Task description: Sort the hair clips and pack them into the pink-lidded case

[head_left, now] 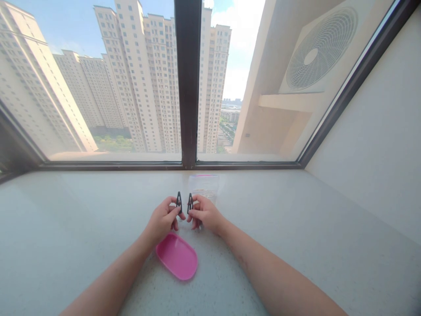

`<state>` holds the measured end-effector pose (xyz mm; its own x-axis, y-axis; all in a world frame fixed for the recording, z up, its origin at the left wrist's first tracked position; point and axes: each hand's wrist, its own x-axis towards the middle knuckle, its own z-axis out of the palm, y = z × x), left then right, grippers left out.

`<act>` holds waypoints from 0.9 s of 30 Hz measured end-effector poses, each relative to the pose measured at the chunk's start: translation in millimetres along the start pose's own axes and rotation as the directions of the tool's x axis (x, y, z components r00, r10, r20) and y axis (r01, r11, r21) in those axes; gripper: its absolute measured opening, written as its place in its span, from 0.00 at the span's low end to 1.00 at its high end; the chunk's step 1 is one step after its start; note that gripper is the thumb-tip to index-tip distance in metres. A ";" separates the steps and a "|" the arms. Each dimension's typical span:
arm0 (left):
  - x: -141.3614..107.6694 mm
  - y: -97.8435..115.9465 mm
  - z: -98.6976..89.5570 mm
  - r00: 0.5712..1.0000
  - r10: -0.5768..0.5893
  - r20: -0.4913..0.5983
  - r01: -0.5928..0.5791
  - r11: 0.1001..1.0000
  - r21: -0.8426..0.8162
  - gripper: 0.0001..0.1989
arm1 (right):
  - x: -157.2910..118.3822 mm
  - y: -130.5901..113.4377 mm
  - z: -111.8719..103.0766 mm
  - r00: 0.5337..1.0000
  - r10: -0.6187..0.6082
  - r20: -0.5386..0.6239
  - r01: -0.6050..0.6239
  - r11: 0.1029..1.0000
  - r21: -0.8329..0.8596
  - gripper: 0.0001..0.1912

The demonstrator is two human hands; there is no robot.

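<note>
Two dark clips are up in the air here, side by side and apart, tips pointing upward! The left hand has the left clip pinched between thumb and fingers; the right hand matches it, thumb and fingers closed on the right clip. Both are over the pale speckled sill, and look just behind the right hand: a clear plastic bag, lying near the sill's far edge by the dark window frame, a pink line along its top, small pale contents inside, too faint to name. Over to the pink tray, rounded and shallow, on the near side of the hands, its smooth floor catching the light, one corner right by the left wrist; touching or not, I can't tell.
</note>
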<state>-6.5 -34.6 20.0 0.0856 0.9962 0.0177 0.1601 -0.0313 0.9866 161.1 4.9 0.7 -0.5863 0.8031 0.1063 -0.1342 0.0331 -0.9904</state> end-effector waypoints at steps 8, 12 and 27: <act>0.6 1.0 0.5 1.000 -0.014 -0.001 0.014 1.000 -0.020 0.11 | -0.4 0.4 -0.7 1.000 0.022 0.002 -0.022 1.000 -0.002 0.17; -0.1 0.6 -0.1 1.000 -0.020 -0.004 0.020 0.999 -0.031 0.13 | -0.6 -1.4 -0.1 0.999 0.030 0.009 -0.030 0.999 -0.014 0.19; 0.2 -1.4 0.1 1.000 0.015 -0.004 -0.015 0.999 -0.035 0.15 | -3.2 -0.6 -0.4 0.999 0.050 0.001 -0.050 0.997 -0.059 0.26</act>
<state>-6.6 -34.4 18.5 0.0840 0.9959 0.0333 0.1240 -0.0436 0.9913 163.4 2.6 0.9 -0.5928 0.8034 0.0565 -0.0575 0.0278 -0.9980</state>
